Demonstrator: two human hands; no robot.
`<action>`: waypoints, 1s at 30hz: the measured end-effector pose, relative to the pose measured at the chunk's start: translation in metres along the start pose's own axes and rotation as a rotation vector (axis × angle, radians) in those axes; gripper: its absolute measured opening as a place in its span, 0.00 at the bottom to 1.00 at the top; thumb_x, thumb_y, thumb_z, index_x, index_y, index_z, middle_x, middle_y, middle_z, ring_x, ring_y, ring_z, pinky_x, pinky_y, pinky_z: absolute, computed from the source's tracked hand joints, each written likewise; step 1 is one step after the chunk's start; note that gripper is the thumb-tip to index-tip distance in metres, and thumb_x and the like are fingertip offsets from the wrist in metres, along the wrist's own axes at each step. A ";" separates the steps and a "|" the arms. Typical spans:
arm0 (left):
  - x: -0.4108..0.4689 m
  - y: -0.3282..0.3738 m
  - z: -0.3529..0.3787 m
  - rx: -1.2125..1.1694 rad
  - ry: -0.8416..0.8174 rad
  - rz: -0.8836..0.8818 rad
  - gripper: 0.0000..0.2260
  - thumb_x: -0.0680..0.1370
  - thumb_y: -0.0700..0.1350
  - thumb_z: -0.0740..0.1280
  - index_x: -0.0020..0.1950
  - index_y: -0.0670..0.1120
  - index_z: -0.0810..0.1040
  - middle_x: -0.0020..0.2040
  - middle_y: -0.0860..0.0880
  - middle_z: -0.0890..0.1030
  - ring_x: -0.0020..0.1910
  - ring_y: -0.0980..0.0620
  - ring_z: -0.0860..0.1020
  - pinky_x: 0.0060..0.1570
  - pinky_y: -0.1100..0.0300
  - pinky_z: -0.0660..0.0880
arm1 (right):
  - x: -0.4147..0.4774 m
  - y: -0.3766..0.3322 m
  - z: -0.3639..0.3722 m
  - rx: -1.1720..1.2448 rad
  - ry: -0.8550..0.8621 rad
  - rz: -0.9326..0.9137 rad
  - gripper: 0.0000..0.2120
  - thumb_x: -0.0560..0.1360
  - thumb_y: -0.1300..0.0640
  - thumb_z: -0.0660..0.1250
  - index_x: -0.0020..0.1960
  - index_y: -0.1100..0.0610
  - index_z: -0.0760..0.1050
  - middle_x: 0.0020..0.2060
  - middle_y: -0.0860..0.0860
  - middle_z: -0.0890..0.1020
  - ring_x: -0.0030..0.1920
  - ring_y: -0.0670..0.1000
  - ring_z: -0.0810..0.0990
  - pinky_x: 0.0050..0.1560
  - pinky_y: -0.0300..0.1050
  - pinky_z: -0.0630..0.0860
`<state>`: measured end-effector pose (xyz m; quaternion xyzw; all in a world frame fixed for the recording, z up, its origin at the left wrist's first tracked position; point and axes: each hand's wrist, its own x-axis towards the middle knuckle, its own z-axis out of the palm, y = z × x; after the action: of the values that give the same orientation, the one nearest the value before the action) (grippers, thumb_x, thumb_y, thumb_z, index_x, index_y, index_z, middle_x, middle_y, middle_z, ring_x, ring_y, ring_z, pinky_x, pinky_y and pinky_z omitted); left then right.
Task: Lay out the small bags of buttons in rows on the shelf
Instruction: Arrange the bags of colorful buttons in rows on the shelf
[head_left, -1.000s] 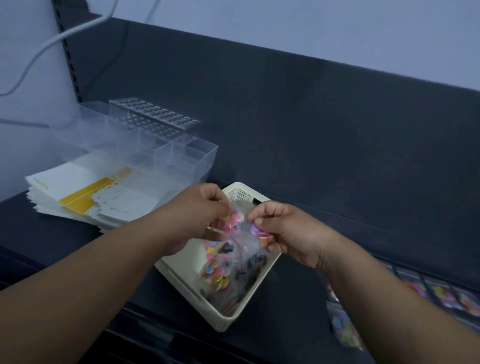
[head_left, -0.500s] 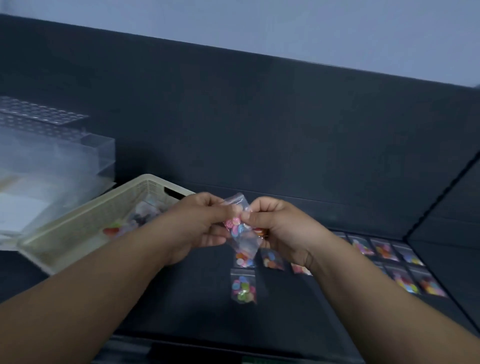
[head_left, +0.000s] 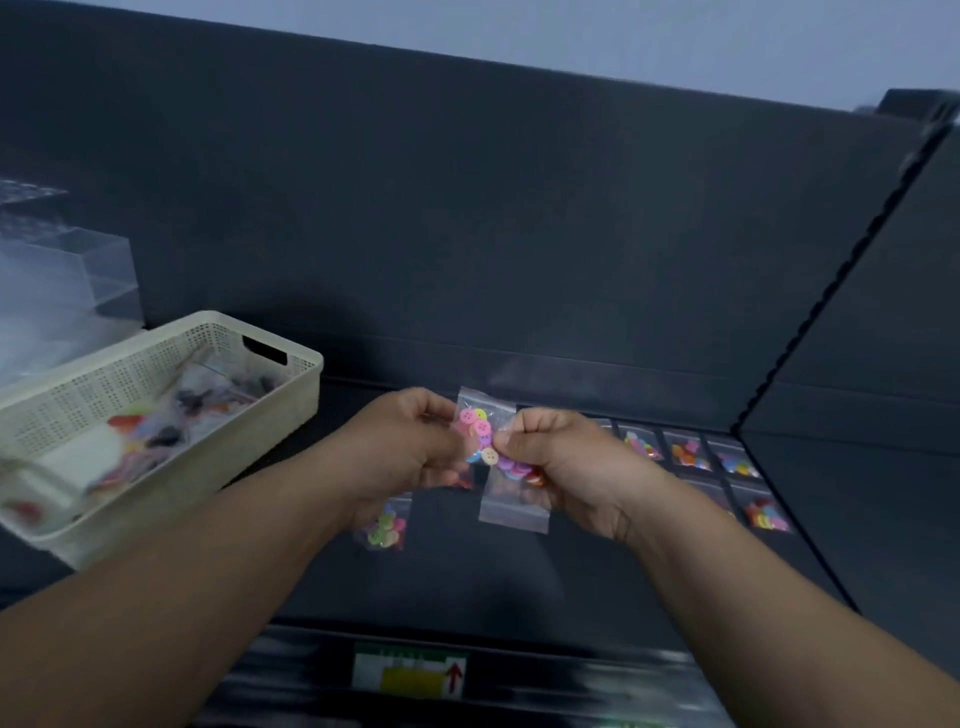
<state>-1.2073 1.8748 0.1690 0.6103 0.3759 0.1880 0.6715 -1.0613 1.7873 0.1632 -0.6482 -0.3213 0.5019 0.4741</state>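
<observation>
Above the dark shelf (head_left: 519, 582) my left hand (head_left: 410, 447) pinches a small clear bag of pastel buttons (head_left: 478, 431) that stands upright. Beside it my right hand (head_left: 566, 462) grips a second clear bag of buttons (head_left: 514, 499) that hangs downward. The two bags touch between my hands. Several bags of buttons (head_left: 685, 452) lie in two rows on the shelf at the right, partly hidden by my right hand. One more bag (head_left: 387, 527) lies on the shelf under my left wrist.
A cream perforated basket (head_left: 291, 395) with more bags of buttons stands at the left. Clear plastic boxes (head_left: 78, 275) are stacked behind it. The shelf's dark back wall and right side panel (head_left: 883, 364) close it in. A price label (head_left: 410, 673) is fixed to the front edge.
My view has swung right, away from the basket toward the laid-out rows. Both hands lifted bags out of the basket and now hold them apart as two separate bags over the shelf.
</observation>
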 end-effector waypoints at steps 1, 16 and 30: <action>0.000 -0.003 0.003 0.053 0.001 0.006 0.11 0.72 0.30 0.68 0.50 0.43 0.77 0.40 0.44 0.80 0.36 0.51 0.78 0.35 0.61 0.77 | -0.001 0.003 -0.002 -0.015 -0.008 0.006 0.09 0.76 0.61 0.66 0.38 0.53 0.74 0.30 0.48 0.79 0.29 0.44 0.76 0.30 0.36 0.72; -0.001 -0.058 -0.044 1.067 0.092 0.187 0.06 0.76 0.41 0.63 0.44 0.53 0.75 0.46 0.52 0.77 0.47 0.52 0.76 0.45 0.58 0.73 | 0.014 0.049 0.013 -0.506 -0.037 0.219 0.06 0.76 0.58 0.67 0.40 0.55 0.76 0.38 0.52 0.80 0.36 0.48 0.76 0.34 0.38 0.73; 0.009 -0.091 -0.079 1.167 -0.183 0.442 0.14 0.78 0.45 0.63 0.62 0.55 0.77 0.57 0.55 0.75 0.59 0.54 0.71 0.59 0.56 0.71 | 0.019 0.070 0.048 -0.751 0.157 -0.026 0.05 0.74 0.55 0.70 0.49 0.49 0.78 0.38 0.42 0.79 0.35 0.41 0.75 0.35 0.32 0.70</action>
<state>-1.2784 1.9178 0.0812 0.9531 0.2226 0.0330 0.2025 -1.1054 1.7940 0.0890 -0.8090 -0.4538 0.2920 0.2332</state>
